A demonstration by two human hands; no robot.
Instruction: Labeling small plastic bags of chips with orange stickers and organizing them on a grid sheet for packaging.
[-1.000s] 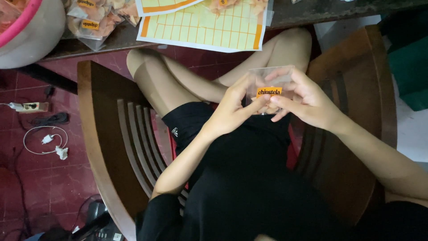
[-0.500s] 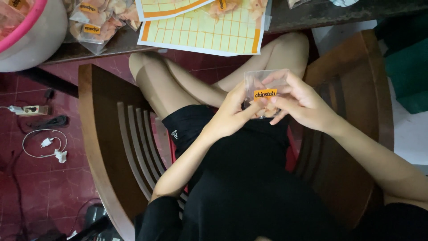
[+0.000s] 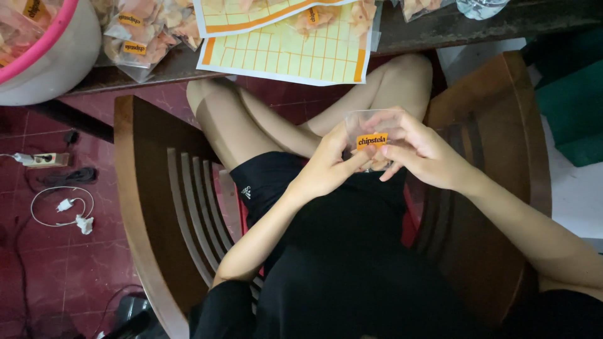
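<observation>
Over my lap I hold a small clear plastic pouch [image 3: 367, 135] with an orange label and pale chips inside. My left hand [image 3: 326, 166] grips its left side, thumb pressed near the label. My right hand [image 3: 424, 154] closes on its right side and top edge, fingers curled over the front. I sit cross-legged on a dark wooden chair [image 3: 144, 201].
A dark table edge [image 3: 440, 25] runs along the top, bearing a yellow-and-orange sticker sheet [image 3: 295, 50], several filled chip pouches [image 3: 141, 34] and a pink-rimmed grey basin [image 3: 44, 63]. White cables [image 3: 63, 207] and a power strip [image 3: 38, 160] lie on the red floor at left.
Both hands and the pouch have sunk slightly toward my lap and drawn closer together. The view has shifted a little, showing more of the table.
</observation>
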